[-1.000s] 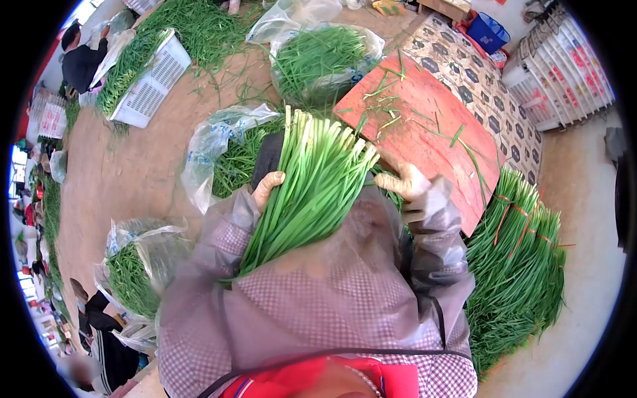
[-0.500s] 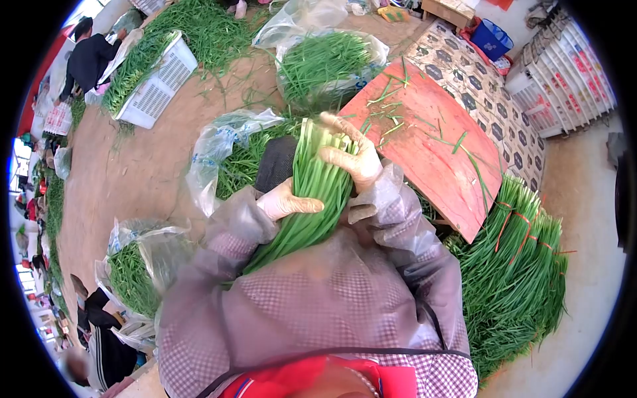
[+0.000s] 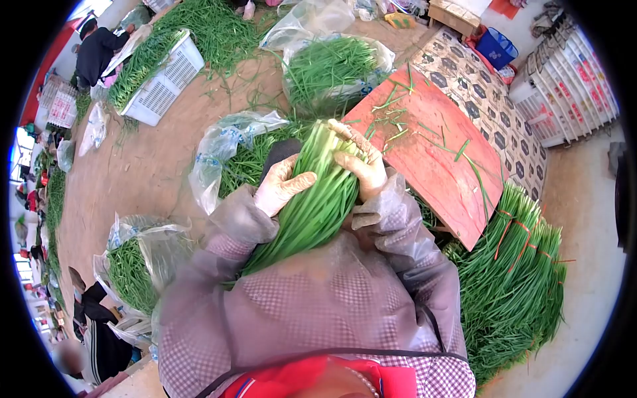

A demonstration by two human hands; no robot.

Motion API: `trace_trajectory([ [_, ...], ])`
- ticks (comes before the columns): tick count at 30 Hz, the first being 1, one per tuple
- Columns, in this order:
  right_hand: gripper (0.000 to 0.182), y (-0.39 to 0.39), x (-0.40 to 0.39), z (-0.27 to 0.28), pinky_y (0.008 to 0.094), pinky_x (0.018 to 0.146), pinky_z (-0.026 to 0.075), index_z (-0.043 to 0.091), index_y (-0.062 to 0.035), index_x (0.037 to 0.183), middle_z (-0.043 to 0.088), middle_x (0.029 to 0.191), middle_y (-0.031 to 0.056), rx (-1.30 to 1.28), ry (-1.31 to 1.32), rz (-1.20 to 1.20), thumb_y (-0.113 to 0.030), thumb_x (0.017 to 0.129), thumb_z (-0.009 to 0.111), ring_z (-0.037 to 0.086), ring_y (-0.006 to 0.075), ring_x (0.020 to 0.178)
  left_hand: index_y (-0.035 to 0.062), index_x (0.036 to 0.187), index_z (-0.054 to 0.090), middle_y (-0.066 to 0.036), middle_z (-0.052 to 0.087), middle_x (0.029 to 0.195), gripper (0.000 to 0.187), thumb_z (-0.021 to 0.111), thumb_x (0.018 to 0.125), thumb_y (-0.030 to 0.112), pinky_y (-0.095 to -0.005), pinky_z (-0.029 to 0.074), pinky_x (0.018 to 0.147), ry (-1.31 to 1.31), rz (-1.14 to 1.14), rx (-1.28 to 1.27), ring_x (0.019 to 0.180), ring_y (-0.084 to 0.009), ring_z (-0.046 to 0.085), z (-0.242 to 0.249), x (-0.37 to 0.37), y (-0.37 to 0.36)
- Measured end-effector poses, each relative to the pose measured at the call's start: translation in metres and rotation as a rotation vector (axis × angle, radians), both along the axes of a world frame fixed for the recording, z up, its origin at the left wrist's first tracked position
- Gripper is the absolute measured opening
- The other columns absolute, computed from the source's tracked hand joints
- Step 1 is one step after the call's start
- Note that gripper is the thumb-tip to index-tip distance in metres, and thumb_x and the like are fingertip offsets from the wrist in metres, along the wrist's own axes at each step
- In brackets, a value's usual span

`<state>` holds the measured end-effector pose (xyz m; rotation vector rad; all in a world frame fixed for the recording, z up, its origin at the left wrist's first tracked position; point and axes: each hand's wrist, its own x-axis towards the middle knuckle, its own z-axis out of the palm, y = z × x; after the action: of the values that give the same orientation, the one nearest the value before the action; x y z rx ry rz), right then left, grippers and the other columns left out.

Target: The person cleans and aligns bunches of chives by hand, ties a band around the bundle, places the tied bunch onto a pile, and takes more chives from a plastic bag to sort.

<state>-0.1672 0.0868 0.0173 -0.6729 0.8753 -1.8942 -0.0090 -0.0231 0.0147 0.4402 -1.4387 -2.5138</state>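
Note:
A loose bunch of garlic chives [image 3: 318,205] lies slanted against my lap, pale stem ends up and away, green leaves toward my body. My gloved left hand [image 3: 282,187] is closed round the bunch's left side, its thumb lying across the leaves. Near the stem ends, my gloved right hand [image 3: 365,167] grips the bunch from the right, fingers curled over the pale stems. Part of those fingers is hidden behind the stems. An open plastic bag [image 3: 207,169] of more chives sits just beyond my left hand.
At right, a red board [image 3: 441,156] carries loose leaf scraps. Beside it stand chives tied with red bands [image 3: 514,278]. Bagged chives [image 3: 332,63] and a white crate [image 3: 166,83] lie ahead. A co-worker [image 3: 99,50] sits far left; another person [image 3: 106,348] is lower left.
My left hand has moved up the bunch toward the stem ends. My right hand has shifted slightly right and still grips the stems. The whole view has shifted slightly.

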Motion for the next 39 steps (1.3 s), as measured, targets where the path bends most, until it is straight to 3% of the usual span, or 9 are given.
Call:
trace_trajectory([
  [4, 0.056, -0.003, 0.001, -0.004, 0.0283, 0.086, 0.047, 0.050, 0.0025, 0.122, 0.062, 0.105, 0.0075, 0.121, 0.112, -0.087, -0.003, 0.072, 0.075, 0.058, 0.0141, 0.098, 0.0013, 0.123, 0.052, -0.001, 0.061, 0.108, 0.050, 0.071, 0.081, 0.019, -0.0254, 0.044, 0.086, -0.076, 0.010, -0.222, 0.096, -0.0085, 0.054, -0.003, -0.004, 0.004],
  [8, 0.048, -0.007, -0.002, -0.016, 0.0288, 0.080, 0.050, 0.053, 0.0046, 0.117, 0.065, 0.098, 0.0078, 0.185, 0.052, -0.052, 0.000, 0.073, 0.072, 0.062, 0.0150, 0.086, -0.0008, 0.124, 0.051, -0.003, 0.061, 0.109, 0.046, 0.067, 0.085, 0.019, -0.0253, 0.044, 0.087, -0.059, 0.039, -0.354, 0.097, -0.0092, 0.055, -0.001, -0.005, 0.009],
  [11, 0.046, -0.003, 0.000, -0.015, 0.0290, 0.080, 0.051, 0.053, 0.0042, 0.117, 0.065, 0.100, 0.0086, 0.169, -0.007, -0.056, 0.002, 0.074, 0.070, 0.062, 0.0148, 0.088, -0.0010, 0.119, 0.055, -0.004, 0.063, 0.106, 0.042, 0.060, 0.090, 0.028, -0.0248, 0.046, 0.084, -0.067, -0.002, -0.092, 0.093, -0.0091, 0.057, 0.002, -0.002, -0.003],
  [16, 0.045, -0.003, -0.001, -0.020, 0.0287, 0.079, 0.051, 0.053, 0.0038, 0.118, 0.065, 0.101, 0.0090, 0.124, -0.013, -0.061, 0.003, 0.075, 0.069, 0.062, 0.0148, 0.088, -0.0002, 0.117, 0.057, -0.004, 0.064, 0.103, 0.044, 0.054, 0.092, 0.036, -0.0240, 0.046, 0.080, -0.089, -0.009, -0.124, 0.090, -0.0092, 0.058, -0.004, 0.002, -0.009],
  [21, 0.045, -0.002, -0.002, -0.025, 0.0291, 0.079, 0.051, 0.053, 0.0035, 0.119, 0.065, 0.101, 0.0094, 0.126, 0.000, -0.079, 0.004, 0.076, 0.068, 0.062, 0.0149, 0.088, -0.0022, 0.119, 0.056, -0.004, 0.064, 0.104, 0.038, 0.057, 0.092, 0.024, -0.0238, 0.046, 0.083, -0.006, 0.174, -0.185, 0.091, -0.0090, 0.058, -0.005, -0.006, -0.001],
  [33, 0.032, 0.000, -0.006, -0.003, 0.0276, 0.075, 0.051, 0.063, 0.0018, 0.104, 0.068, 0.092, 0.0072, 0.288, -0.007, 0.036, -0.002, 0.074, 0.072, 0.064, 0.0146, 0.080, -0.0009, 0.110, 0.063, -0.001, 0.066, 0.093, 0.027, 0.060, 0.090, 0.018, -0.0227, 0.048, 0.077, -0.123, 0.018, -0.350, 0.084, -0.0064, 0.056, -0.006, -0.005, -0.018],
  [35, 0.031, 0.001, -0.006, -0.006, 0.0279, 0.074, 0.051, 0.063, 0.0021, 0.104, 0.068, 0.092, 0.0078, 0.281, -0.017, 0.039, -0.002, 0.074, 0.071, 0.064, 0.0148, 0.079, -0.0010, 0.109, 0.064, -0.003, 0.067, 0.092, 0.027, 0.060, 0.090, 0.018, -0.0239, 0.048, 0.077, -0.122, 0.032, -0.410, 0.083, -0.0068, 0.057, 0.004, -0.007, -0.020],
  [37, 0.030, -0.001, -0.006, -0.010, 0.0281, 0.074, 0.051, 0.063, 0.0024, 0.103, 0.068, 0.091, 0.0083, 0.271, -0.025, 0.040, -0.001, 0.074, 0.071, 0.064, 0.0150, 0.079, -0.0022, 0.108, 0.064, -0.007, 0.066, 0.103, 0.025, 0.059, 0.090, 0.014, -0.0237, 0.047, 0.079, -0.093, 0.054, -0.785, 0.087, -0.0094, 0.059, 0.015, -0.010, -0.025],
  [39, 0.028, -0.004, -0.004, -0.015, 0.0278, 0.073, 0.051, 0.063, 0.0026, 0.101, 0.068, 0.091, 0.0084, 0.257, -0.014, 0.004, 0.000, 0.074, 0.070, 0.064, 0.0147, 0.079, -0.0020, 0.104, 0.064, -0.006, 0.065, 0.099, 0.022, 0.060, 0.089, 0.013, -0.0226, 0.047, 0.076, -0.052, 0.089, -0.889, 0.084, -0.0078, 0.058, 0.014, -0.013, -0.028],
])
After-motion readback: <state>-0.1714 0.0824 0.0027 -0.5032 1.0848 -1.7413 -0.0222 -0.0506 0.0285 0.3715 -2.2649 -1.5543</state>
